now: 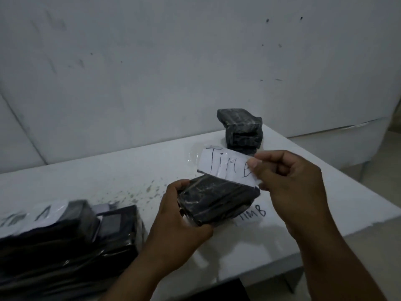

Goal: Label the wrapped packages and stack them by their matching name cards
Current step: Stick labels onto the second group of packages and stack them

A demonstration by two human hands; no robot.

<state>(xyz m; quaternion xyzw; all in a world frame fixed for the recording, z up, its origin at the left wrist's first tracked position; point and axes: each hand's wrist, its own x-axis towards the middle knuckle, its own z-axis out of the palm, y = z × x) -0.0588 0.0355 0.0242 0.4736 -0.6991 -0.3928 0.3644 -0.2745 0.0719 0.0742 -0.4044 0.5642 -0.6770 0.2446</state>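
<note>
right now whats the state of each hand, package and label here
left hand: grips black plastic-wrapped package
black plastic-wrapped package: held above table, label not yet stuck flat
white handwritten paper label: pinched by right hand, over package
far stack of black packages: resting on white table

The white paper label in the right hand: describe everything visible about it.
The white paper label is a small slip, handwritten "TIM" plus a partly covered letter in dark ink. Clear tape juts past its left end. The right hand pinches its right end, holding it tilted above the black wrapped package gripped by the left hand; its lower edge meets the package.
</note>
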